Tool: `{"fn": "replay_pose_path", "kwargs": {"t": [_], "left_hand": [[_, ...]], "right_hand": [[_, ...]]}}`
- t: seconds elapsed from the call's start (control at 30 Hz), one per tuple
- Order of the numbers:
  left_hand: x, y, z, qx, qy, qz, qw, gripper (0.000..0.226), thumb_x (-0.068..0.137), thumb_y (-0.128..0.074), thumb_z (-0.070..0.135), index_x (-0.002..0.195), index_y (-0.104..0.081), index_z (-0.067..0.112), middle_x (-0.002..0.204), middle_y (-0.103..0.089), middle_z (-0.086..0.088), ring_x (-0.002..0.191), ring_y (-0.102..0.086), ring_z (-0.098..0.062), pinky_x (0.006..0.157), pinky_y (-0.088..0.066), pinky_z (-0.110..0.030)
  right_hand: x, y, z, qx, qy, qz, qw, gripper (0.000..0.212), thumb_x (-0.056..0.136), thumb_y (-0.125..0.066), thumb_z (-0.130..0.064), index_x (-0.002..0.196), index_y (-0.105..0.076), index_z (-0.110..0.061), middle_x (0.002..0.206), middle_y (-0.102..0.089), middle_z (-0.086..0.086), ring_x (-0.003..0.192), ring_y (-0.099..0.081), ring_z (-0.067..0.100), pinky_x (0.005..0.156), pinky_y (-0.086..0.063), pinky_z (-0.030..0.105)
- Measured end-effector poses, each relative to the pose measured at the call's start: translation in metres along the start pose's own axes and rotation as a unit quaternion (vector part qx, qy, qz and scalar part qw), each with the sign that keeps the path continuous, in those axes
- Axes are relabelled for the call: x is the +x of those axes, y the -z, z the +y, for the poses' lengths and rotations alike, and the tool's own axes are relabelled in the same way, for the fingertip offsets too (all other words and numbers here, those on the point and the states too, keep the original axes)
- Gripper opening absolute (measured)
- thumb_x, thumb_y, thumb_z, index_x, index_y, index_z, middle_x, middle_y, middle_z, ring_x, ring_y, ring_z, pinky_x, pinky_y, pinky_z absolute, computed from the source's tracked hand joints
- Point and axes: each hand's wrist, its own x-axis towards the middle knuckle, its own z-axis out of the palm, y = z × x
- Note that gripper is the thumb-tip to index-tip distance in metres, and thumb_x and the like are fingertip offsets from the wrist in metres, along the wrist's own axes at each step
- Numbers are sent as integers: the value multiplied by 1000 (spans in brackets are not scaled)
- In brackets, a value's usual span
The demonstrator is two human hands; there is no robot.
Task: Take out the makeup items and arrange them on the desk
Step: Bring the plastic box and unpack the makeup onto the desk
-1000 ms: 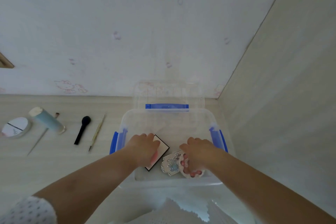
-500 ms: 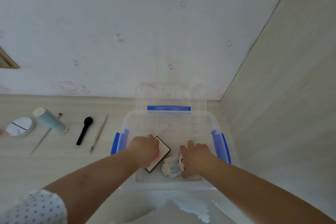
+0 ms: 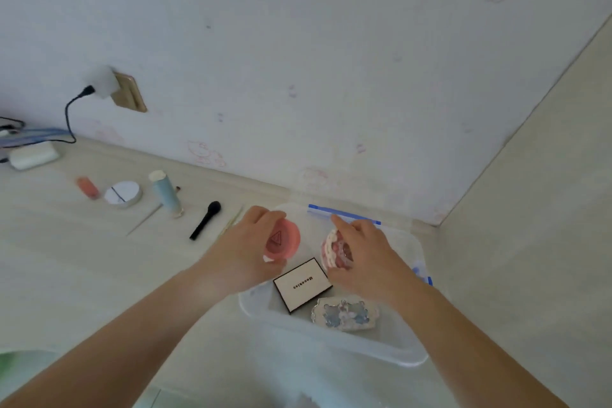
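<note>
2 compacts [image 3: 303,284] lie in the box [image 3: 331,339], brushes [image 3: 205,220] left.

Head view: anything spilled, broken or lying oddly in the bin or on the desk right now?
Nothing stands out. The left hand holds a pink round compact, the right hand a pink-and-white frilled compact. A white square palette and a silver ornate compact lie flat in the clear bin.

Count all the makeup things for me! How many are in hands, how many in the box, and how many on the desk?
In hands: 2, the pink round compact and the frilly pink compact.
In the clear box: 2, the white square palette and the silver-blue compact.
On the desk: 7, with two thin sticks hard to identify.
Total: 11.
</note>
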Motion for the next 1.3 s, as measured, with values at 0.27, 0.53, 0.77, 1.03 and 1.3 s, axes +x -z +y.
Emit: {"fn": "replay_pose_path", "kwargs": {"t": [0.27,0.53,0.77,1.03,1.3], "left_hand": [[-65,8,-18,-57,133,94,985,83,63,-59,52,136,-41,17,130,-44,3,115,-51,-14,84,-37,-17],[-105,6,-74,-83,231,119,962,73,75,-73,38,137,-38,22,130,-41,6,100,-49,-9,90,-43,-23],[-117,16,-156,-85,268,99,955,73,75,-72,37,137,-39,20,130,-43,4,108,-53,-14,91,-43,-23],[-118,46,-288,-82,301,6,950,72,75,-71,36,137,-39,19,132,-43,0,114,-53,-20,96,-44,-30],[-116,72,-399,-65,287,-50,954,75,77,-70,35,141,-35,17,139,-40,0,123,-48,-19,98,-39,-28]], "right_hand": [[6,-8,-53,32,122,17,992,92,73,-65,-36,148,-11,-33,137,-25,-6,132,-26,16,108,-34,33],[22,-33,-104,-12,198,-27,980,94,72,-68,-42,147,-12,-33,132,-22,-8,126,-25,11,104,-34,23],[63,-79,-153,-31,181,-47,982,91,72,-68,-43,146,-16,-32,133,-25,-8,126,-26,12,102,-33,23],[130,-162,-231,-45,117,-100,987,93,73,-67,-42,148,-14,-27,137,-25,1,130,-26,22,104,-29,26],[177,-238,-307,-85,78,-132,985,89,74,-63,-44,147,-15,-27,139,-26,3,126,-31,24,100,-40,36]]}}
